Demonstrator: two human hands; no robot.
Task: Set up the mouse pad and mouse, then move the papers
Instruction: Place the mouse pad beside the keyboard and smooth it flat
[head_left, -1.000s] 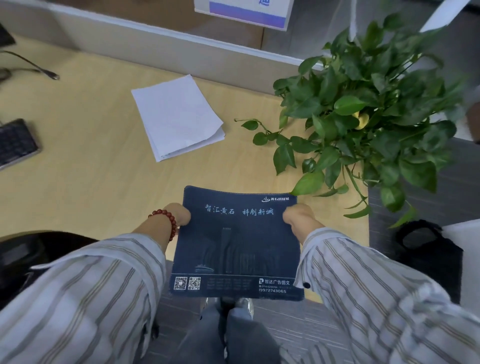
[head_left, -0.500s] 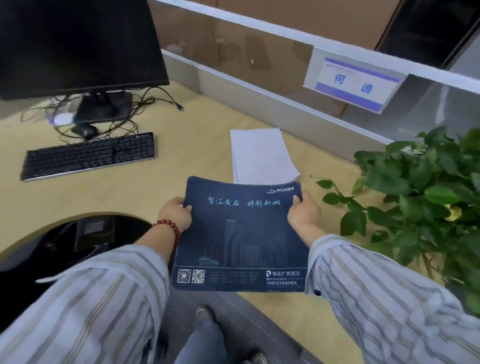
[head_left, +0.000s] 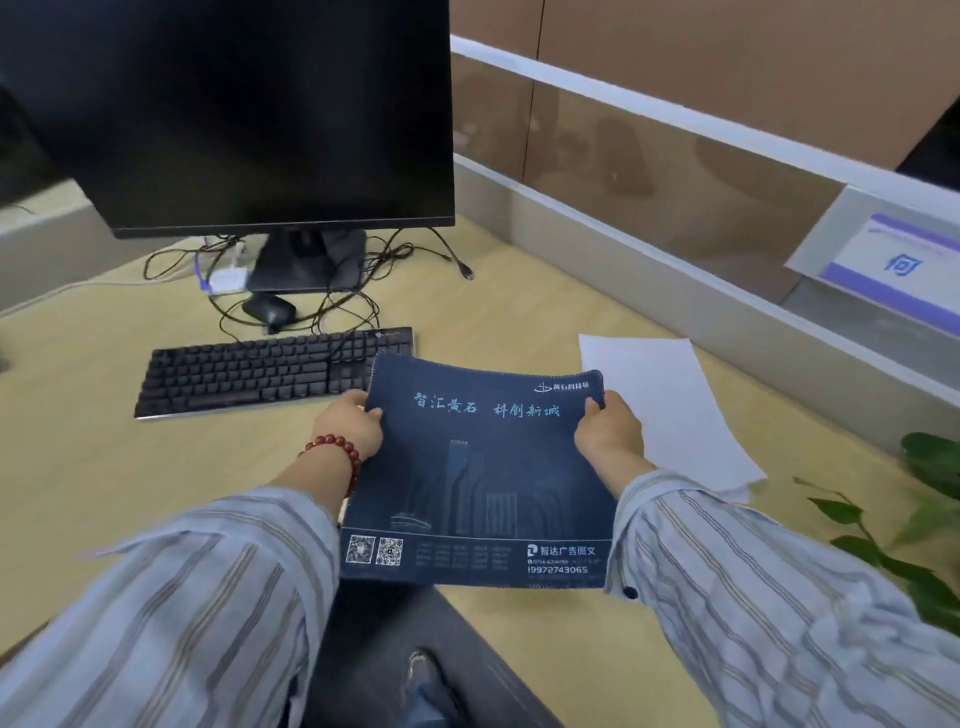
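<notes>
I hold a dark blue mouse pad (head_left: 483, 467) with pale printed text, flat in the air over the desk's front edge. My left hand (head_left: 349, 423) grips its left side and my right hand (head_left: 609, 431) grips its right side. A black mouse (head_left: 268, 308) lies behind the keyboard among cables, near the monitor foot. White papers (head_left: 670, 410) lie on the desk just right of the pad, partly behind my right hand.
A black keyboard (head_left: 260, 371) sits left of the pad, its right end touching the pad's far corner in view. A dark monitor (head_left: 249, 114) stands behind it with tangled cables (head_left: 363, 260). A partition wall (head_left: 675, 249) bounds the desk; plant leaves (head_left: 930, 499) at right.
My view has swung left, bringing the monitor, keyboard and mouse into sight. The mouse pad, still held in both hands, has moved left toward the keyboard, away from the plant.
</notes>
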